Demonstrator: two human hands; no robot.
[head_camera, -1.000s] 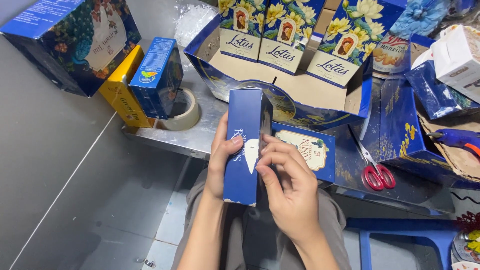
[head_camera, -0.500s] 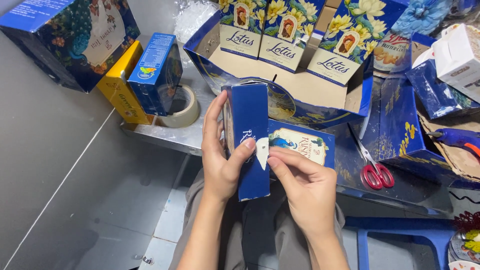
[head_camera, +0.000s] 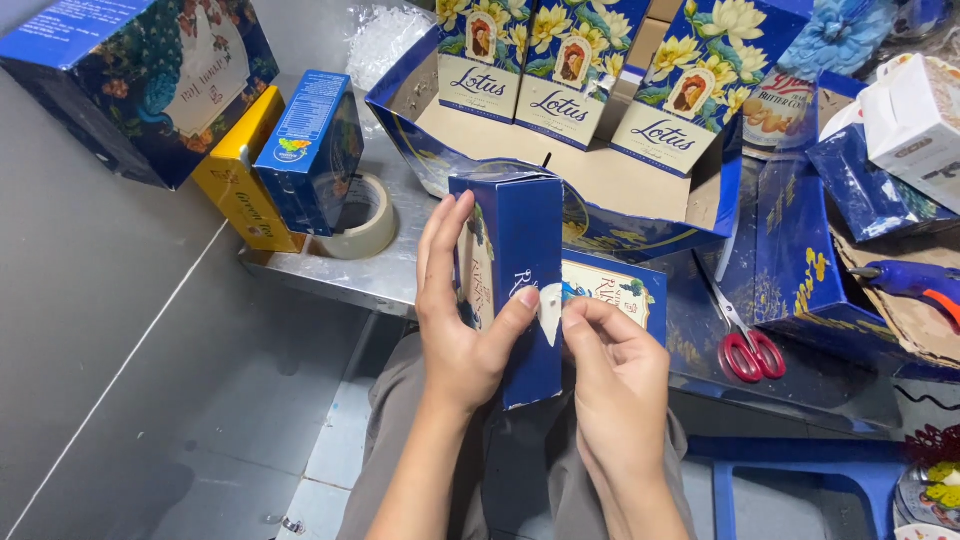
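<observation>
Head view: the left hand (head_camera: 462, 340) wraps its grip around the tall blue box (head_camera: 515, 290), holding it upright above the lap and steady for the right hand (head_camera: 615, 375), whose fingertips pinch closed at the box's front, perhaps on a small white label. Red scissors (head_camera: 742, 345) lie on the table (head_camera: 370, 285) within reach.

Upright carton (head_camera: 515, 285) held between both hands before the counter (head_camera: 380, 275), left hand (head_camera: 460, 330) at its left, right hand (head_camera: 615, 375) at its right, open tray box (head_camera: 600, 185) behind it, tape roll (head_camera: 362, 215) to the left on the counter, scissors (head_camera: 740, 335) to the right.
</observation>
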